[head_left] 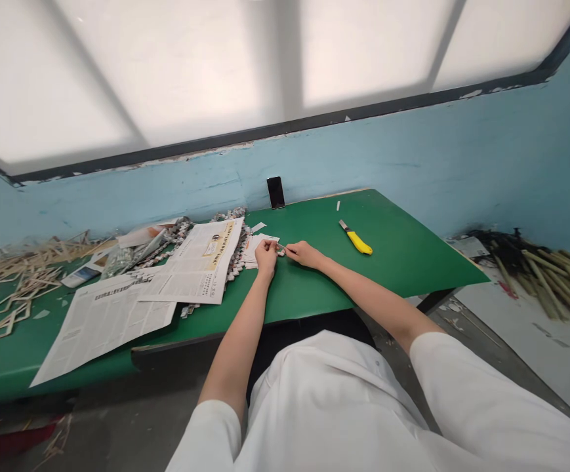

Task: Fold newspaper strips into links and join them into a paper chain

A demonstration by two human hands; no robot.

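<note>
Left of the left hand (266,258) lies a bag (123,259).

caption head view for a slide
Left hand and right hand handling a small pale piece over a green table, newspapers and yellow-handled knife alongside.

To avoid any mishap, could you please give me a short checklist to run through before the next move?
1. Left hand and right hand close together over the table: ok.
2. Firm hold on the small piece between them: cannot tell, too small.
3. Yellow-handled knife apart from both hands: ok.
4. Phone propped upright by the wall: ok.
5. Newspaper sheets neatly squared: not ok, they overlap askew.
</note>
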